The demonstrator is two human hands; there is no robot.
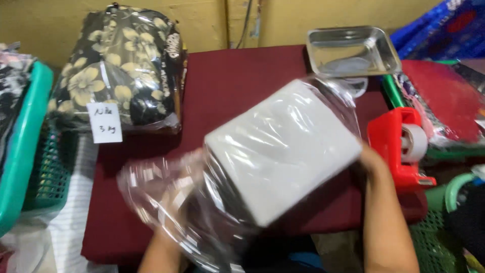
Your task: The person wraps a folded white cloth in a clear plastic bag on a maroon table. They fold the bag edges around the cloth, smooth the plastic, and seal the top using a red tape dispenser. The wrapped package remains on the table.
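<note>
Both hands hold 1 flat white rectangular folded item inside a clear plastic bag [283,151] above the maroon cloth-covered table [227,86]. Its long axis runs diagonally, lower left to upper right. The right hand [371,159] grips the right edge, fingers hidden behind it. The left hand [174,212], blurred through loose plastic at the bag's open end, shows no readable finger position. A red tape dispenser [399,146] sits just beside the right hand.

Glossy, crinkled clear plastic bag [202,202] around a matt white folded cloth [283,146]. Matt maroon cloth over the tabletop [227,86]. Shiny bare-metal tray [352,49]. Smooth red plastic tape dispenser [391,141]. Glossy film over flowered fabric bundle [118,65]. Teal plastic basket [25,136], smooth-rimmed.
</note>
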